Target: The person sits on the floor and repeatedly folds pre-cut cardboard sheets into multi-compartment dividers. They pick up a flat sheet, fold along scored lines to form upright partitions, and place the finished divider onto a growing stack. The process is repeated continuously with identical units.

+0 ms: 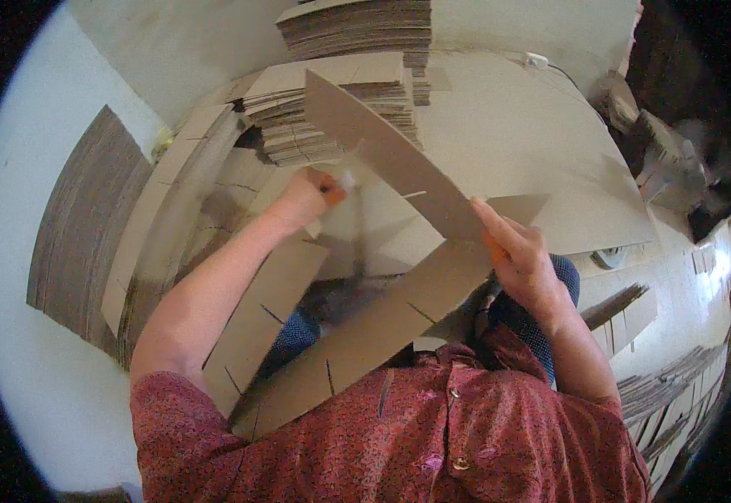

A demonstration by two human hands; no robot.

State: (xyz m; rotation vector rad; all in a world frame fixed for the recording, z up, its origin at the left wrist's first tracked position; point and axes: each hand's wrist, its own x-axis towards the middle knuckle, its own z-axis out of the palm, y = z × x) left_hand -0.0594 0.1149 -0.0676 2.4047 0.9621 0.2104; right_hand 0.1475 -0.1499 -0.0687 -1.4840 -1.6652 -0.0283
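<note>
Two long slotted cardboard strips cross in front of me. My right hand (521,256) grips them where they meet: one strip (382,151) rises up and to the left, the other strip (365,335) runs down toward my lap. My left hand (311,197) is closed around a small white thing, held against the strips lying on the floor at the left. It is apart from the raised strip.
Stacks of flat cardboard (332,109) stand ahead of me, with a taller stack (365,29) behind. More slotted strips (173,218) lie to my left, a thick bundle (85,226) leans at far left, and further piles (667,394) sit at lower right.
</note>
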